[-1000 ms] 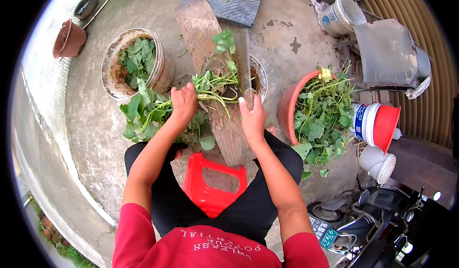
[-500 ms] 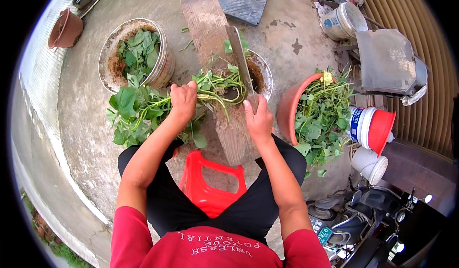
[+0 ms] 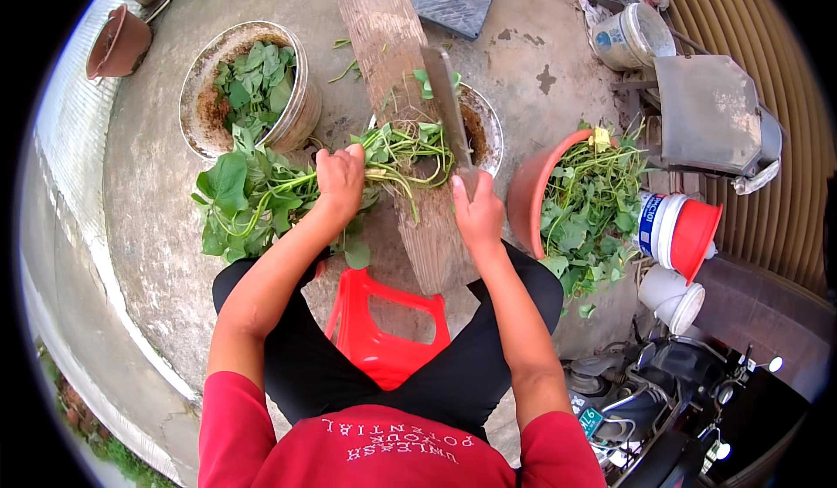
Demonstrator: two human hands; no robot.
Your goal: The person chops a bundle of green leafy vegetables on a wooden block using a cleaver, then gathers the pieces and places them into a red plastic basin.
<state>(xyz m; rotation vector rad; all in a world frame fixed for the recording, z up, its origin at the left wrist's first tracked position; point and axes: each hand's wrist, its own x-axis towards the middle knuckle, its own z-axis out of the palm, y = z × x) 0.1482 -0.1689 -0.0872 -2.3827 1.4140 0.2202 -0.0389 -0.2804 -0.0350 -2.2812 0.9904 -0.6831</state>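
Note:
My left hand (image 3: 341,177) is closed round a bunch of leafy green vines (image 3: 253,196). Their broad leaves hang to its left, and the stems lie across a worn wooden board (image 3: 425,240) to its right. My right hand (image 3: 478,209) grips a cleaver (image 3: 446,109) by its handle. The blade stands on edge at the right side of the board, beside the stem ends, pointing away from me. Whether the edge touches the stems I cannot tell. A round bucket (image 3: 493,131) with a dirty inside shows partly from under the board, behind the blade.
A stained bucket (image 3: 188,109) holding cut leaves stands at the left. On the right is an orange-brown tub (image 3: 526,196) full of vines. A red stool (image 3: 370,349) is between my legs. Farther right are a red-and-white bucket (image 3: 693,235) and a motorcycle (image 3: 645,392).
The cleaver has shifted slightly to the right and down, its blade turned a little. My left hand keeps its hold on the vines, almost unmoved.

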